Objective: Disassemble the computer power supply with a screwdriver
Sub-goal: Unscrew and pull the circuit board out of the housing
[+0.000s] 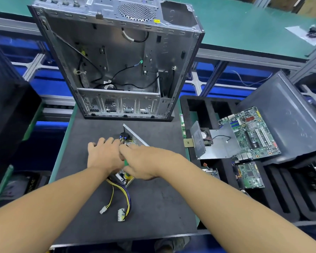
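Observation:
The power supply (pixel 135 139) lies on the dark mat in the middle of the bench, a metal box mostly hidden under both hands. Its yellow and purple cable bundle (pixel 125 194) runs toward me and ends in white connectors. My left hand (pixel 104 156) rests on top of the box with the fingers spread over its left side. My right hand (pixel 144 161) grips a green-handled screwdriver (pixel 125 163), whose tip is hidden between the hands.
An emptied computer case (pixel 117 61) stands open just behind the power supply. To the right is a black foam tray (pixel 281 198) with a motherboard (pixel 252 132), a metal plate with a small fan (pixel 206 138) and a smaller board (pixel 249 175). A black bin sits at left.

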Demonstrator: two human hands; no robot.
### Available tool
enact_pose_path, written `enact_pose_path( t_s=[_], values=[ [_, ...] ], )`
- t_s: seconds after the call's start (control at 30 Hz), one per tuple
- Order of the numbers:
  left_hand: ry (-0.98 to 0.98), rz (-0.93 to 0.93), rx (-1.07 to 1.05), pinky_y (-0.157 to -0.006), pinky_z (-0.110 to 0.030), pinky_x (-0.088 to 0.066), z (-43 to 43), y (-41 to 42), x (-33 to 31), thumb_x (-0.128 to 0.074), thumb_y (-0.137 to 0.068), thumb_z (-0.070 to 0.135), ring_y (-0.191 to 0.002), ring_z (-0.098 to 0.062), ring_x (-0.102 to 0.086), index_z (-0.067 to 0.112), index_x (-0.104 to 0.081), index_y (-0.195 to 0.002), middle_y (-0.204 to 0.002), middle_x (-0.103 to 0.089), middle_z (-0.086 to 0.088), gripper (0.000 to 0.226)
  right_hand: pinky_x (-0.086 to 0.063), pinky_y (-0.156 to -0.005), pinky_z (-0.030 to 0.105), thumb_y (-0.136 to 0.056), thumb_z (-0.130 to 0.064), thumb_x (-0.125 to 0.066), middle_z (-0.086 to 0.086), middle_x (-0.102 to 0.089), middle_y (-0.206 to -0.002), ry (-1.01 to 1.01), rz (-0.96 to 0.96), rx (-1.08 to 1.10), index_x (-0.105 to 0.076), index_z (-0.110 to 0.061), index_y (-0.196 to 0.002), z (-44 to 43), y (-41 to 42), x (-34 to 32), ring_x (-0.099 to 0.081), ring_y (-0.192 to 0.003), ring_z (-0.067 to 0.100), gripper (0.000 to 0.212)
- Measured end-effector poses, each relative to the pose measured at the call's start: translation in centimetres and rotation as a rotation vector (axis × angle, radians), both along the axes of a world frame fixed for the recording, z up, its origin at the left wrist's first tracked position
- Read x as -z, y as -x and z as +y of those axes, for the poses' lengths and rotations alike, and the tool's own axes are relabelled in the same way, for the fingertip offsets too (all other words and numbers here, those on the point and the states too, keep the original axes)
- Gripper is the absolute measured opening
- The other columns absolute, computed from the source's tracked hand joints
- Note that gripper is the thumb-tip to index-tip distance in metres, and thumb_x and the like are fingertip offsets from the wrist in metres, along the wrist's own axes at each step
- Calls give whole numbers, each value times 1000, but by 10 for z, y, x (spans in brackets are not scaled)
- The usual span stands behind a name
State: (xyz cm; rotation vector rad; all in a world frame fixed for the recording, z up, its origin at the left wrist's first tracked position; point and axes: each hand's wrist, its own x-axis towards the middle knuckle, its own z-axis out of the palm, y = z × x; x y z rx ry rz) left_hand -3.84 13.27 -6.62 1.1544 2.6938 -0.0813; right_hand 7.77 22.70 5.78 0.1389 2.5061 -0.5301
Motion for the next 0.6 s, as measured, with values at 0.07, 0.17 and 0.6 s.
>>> enact_pose_path(
  t_s=[0.07,0.17,0.6],
  values=[
    [24,10,15,-88,-38,-34,-1,1,0,-53,-76,43,-113,-19,-45,30,-47,-110,-112,-52,11,37,-38,-85,37,-96,-17,-51,14,-35,-130,55,-28,-3,-30,-9,-134,1,-2,-1,-43,-107,31,44],
    [26,0,4,-86,-38,-33,1,0,-1,-47,-76,46,-112,-18,-45,31,-44,-104,-110,-51,11,32,-39,-89,41,-97,-26,-49,14,-33,-134,4,-45,22,-25,-10,-139,-4,-6,0,-38,-121,32,51],
    [-75,-72,-34,-97,-42,-27,0,-6,-5,-14,-43,63,-106,-17,-44,32,-43,-89,-90,-45,15,62,-41,-88,44,-104,-34,-38,17,-46,-130,2,-55,87,-33,-10,-128,5,-11,-1,-48,-115,36,35]
  ],
)
